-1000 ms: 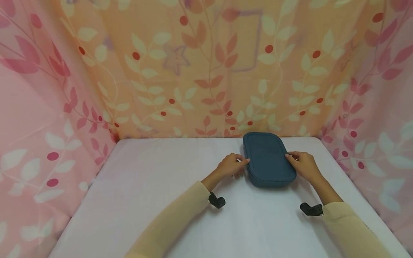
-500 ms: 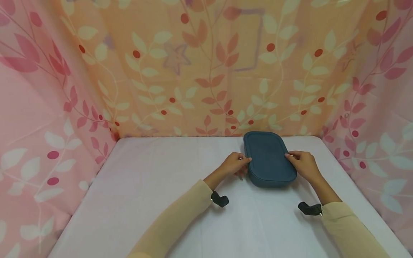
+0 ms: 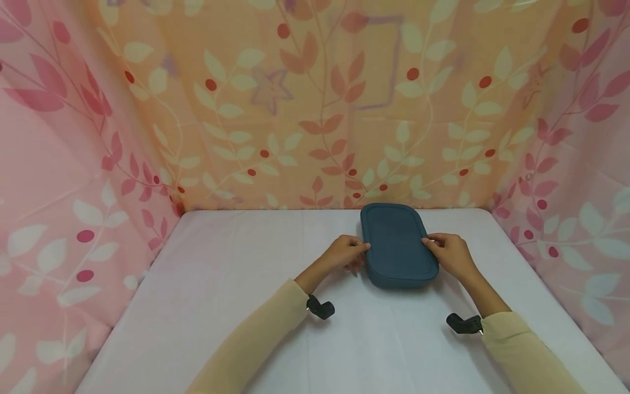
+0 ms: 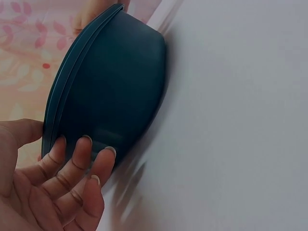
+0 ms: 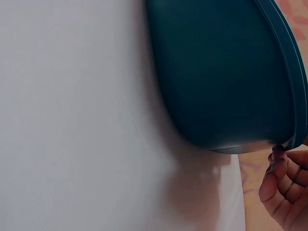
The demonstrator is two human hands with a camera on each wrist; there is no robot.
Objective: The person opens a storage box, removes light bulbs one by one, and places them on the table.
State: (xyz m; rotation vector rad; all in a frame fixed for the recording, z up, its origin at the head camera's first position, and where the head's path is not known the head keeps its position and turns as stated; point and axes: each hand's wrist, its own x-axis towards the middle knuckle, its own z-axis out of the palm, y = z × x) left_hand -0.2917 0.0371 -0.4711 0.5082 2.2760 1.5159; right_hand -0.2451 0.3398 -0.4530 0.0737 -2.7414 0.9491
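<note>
One blue lidded box (image 4: pixel 108 84), edges pinched by left hand (image 3: pixel 342 253) and right hand (image 3: pixel 454 255), showed me the top of its lid (image 3: pixel 400 241) only from the head view.

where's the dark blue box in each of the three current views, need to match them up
Head: dark blue box sits right of centre, between the left hand and right hand.
Left wrist: dark blue box fills the upper left to centre.
Right wrist: dark blue box is at upper right, cut off by the top edge.
Shared landmark: the white table, right of the box in the left wrist view, left of it in the right wrist view.
</note>
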